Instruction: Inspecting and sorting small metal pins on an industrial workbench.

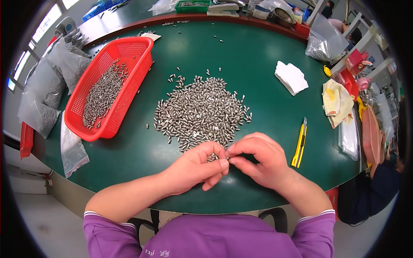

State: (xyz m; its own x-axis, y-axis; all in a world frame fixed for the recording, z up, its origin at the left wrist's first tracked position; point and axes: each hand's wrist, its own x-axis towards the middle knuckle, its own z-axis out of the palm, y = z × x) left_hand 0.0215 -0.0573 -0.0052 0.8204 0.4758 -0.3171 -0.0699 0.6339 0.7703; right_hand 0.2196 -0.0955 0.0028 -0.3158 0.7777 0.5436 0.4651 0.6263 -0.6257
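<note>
A heap of small silvery metal pieces (202,109), each short and rod-like with a tapered end, lies in the middle of the green table. At its near edge my two hands meet, fingertips almost touching. My left hand (200,165) is curled, with several of these metal pieces (213,158) showing between its fingers. Thumb and forefinger of my right hand (262,161) pinch together at the left fingertips. A tiny metal piece (228,158) shows between the two hands, mostly covered by the fingers.
To the left stands a red perforated basket (124,109) partly filled with similar pieces, beside clear bags (47,99) of them. At right lie a yellow utility knife (300,144), folded white paper (291,78) and a stained cloth (336,102). A person's dark sleeve (383,185) appears far right.
</note>
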